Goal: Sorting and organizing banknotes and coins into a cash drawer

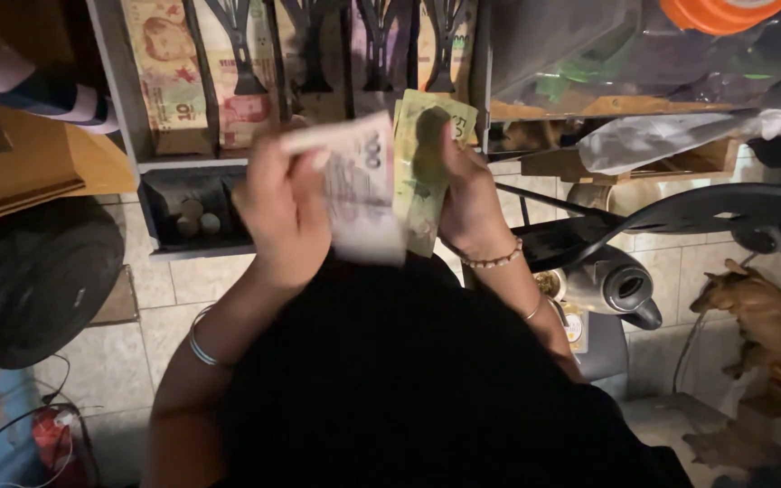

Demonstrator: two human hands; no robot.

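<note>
Plainly, both hands are working a sheaf of banknotes in front of an open cash drawer [174, 163]. The left hand [284, 210] is pinching a pale banknote [363, 185], its grip closed on the note, though the fingers are smeared by motion blur and it is hard to tell which of them are pressing the paper. The right hand [467, 203] is clamping a green wad of notes [422, 172], thumb lying across the face and fingers hidden behind; the lower edge of the wad is tucking behind the pale banknote, so how many notes it holds cannot be told. Both sets of notes are hovering just in front of the drawer, above the person's dark top, which is blotting out the lower middle of the view.

Behind, the drawer's bill slots are running off the top edge, with black clips [244, 45] pressing on notes only partly showing. Coins [193, 217] are sitting in a dim compartment, barely readable. At right, a grey jug [612, 289] is standing on the floor, half covered by the forearm, and a brown dog [757, 312] is lying in shadow, its hind part cut off
</note>
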